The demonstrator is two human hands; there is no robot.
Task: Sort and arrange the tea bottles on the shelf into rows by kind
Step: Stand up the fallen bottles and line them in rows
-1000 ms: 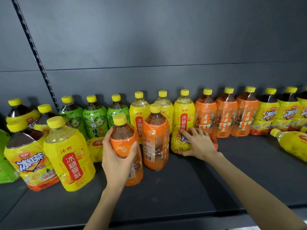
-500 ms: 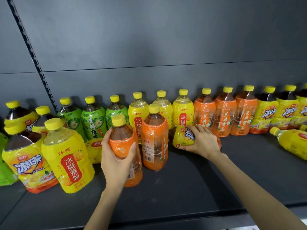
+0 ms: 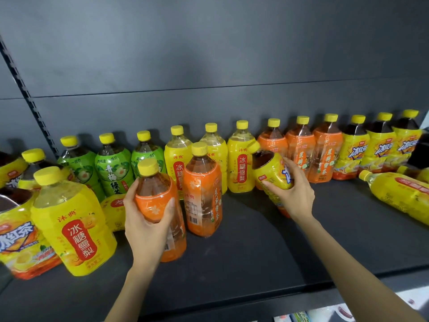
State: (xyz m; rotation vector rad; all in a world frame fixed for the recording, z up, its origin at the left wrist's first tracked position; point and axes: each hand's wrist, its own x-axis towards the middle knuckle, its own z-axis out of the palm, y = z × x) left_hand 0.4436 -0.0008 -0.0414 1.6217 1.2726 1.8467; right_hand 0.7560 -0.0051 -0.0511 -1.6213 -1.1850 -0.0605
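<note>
— Grips to be entered first: how are both hands recorded?
— Entered thus: left hand (image 3: 148, 228) wrapped round an upright orange jasmine-tea bottle (image 3: 160, 196) at the shelf front; whether its base rests on the shelf cannot be told. The right hand (image 3: 294, 196) is clasped round a tilted iced black tea bottle (image 3: 269, 170), held just in front of the orange group.
— Items already sorted?
— Back row, left to right, grouped by kind: green tea bottles (image 3: 113, 168), yellow pear bottles (image 3: 241, 168), orange jasmine bottles (image 3: 325, 154), iced black tea bottles (image 3: 380, 147). The task is judged roughly half done.
— Items outstanding?
— One loose orange bottle (image 3: 202, 196) stands in front of the pear group. A mixed cluster is noted at front left, a pear bottle (image 3: 74, 228) and an iced tea bottle (image 3: 18, 240) among them. One fallen yellow bottle (image 3: 113, 212) lies beside the left hand, and another lying bottle (image 3: 401, 194) is at far right. Both held bottles are not yet placed.
— Surface and room?
— Dark matte shelf (image 3: 255, 252), smooth; dark back panel (image 3: 209, 54); slotted upright (image 3: 30, 101) at left. Little else of the room is shown.
</note>
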